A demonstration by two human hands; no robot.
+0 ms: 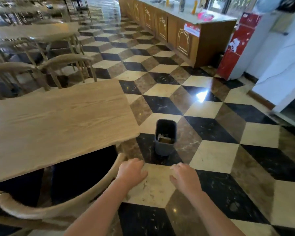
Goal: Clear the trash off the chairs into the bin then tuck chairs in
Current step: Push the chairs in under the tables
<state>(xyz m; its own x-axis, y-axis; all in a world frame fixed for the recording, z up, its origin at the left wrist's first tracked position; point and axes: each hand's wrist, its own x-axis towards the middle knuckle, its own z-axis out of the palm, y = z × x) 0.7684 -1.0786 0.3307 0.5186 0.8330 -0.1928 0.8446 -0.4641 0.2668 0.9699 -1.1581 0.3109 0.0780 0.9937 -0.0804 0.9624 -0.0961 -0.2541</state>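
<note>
A dark grey bin (165, 137) stands on the tiled floor just right of the wooden table (58, 120); paper scraps lie inside it. A wooden chair (61, 206) with a curved backrest and dark seat sits at the table's near edge, its seat partly under the top. My left hand (132, 171) hovers by the right end of that backrest, fingers curled and apart, holding nothing. My right hand (183, 176) hangs over the floor just short of the bin, also holding nothing. No trash shows on the seat.
Two more curved-back chairs (65, 62) stand at the table's far side, with further tables behind them. A long wooden counter (177, 31) runs along the back right, next to a red cabinet (235, 48) and a white wall.
</note>
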